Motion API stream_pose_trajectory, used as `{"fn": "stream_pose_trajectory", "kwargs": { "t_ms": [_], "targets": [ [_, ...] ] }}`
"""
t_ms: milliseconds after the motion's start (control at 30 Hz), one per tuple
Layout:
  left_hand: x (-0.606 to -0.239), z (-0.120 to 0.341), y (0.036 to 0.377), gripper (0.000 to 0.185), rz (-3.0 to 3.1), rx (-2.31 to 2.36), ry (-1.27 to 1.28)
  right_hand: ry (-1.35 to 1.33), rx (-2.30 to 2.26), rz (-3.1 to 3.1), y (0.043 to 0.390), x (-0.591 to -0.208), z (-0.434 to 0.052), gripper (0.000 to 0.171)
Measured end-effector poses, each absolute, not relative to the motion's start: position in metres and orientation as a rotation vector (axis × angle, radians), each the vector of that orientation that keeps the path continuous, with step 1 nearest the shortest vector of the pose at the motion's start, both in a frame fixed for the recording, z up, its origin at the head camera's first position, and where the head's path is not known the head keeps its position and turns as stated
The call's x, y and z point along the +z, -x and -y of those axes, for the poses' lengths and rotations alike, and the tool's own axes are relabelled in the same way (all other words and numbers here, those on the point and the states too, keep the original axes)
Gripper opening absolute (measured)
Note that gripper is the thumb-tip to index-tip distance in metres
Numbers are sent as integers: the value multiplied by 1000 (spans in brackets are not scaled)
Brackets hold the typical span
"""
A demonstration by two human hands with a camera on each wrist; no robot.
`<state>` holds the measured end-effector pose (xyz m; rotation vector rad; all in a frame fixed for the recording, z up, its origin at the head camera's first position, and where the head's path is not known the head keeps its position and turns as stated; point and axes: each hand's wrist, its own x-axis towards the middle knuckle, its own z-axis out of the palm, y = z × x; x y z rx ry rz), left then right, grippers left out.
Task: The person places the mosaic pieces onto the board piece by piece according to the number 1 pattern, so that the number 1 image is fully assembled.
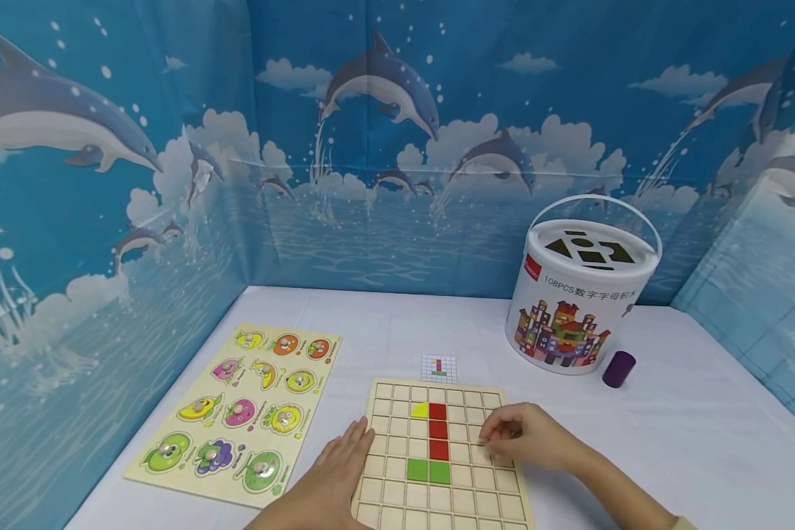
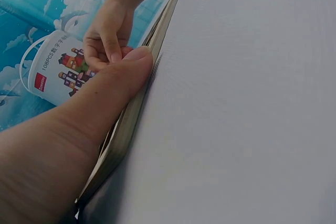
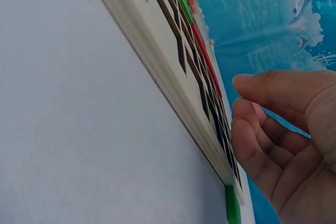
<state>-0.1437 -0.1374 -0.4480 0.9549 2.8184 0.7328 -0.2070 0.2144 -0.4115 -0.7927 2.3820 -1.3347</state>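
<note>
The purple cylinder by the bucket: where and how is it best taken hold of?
Probably across the purple cylinder's round side wall, coming from above or its open right side; it stands upright, with the bucket close on its left.

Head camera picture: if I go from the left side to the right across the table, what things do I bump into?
Fruit puzzle board → left hand → grid board → right hand → purple cylinder.

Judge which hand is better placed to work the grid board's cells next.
Right, probably: the right hand hovers with curled fingers over the grid board beside the red tiles, while the left hand lies flat on its left edge.
</note>
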Motion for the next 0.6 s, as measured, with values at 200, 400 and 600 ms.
{"fn": "stream_pose_trajectory", "kwargs": {
  "t_ms": [200,400,600],
  "targets": [
    [-447,137,143,129,-2833,706,-950,760,-1355,-2412,209,-412,-228,8],
    [-447,136,142,128,-2850,691,-953,714,-1348,-2473,213,-409,-242,10],
    [-447,137,142,127,-2848,697,-961,592,-1360,-2496,218,-408,-255,14]
  ]
}}
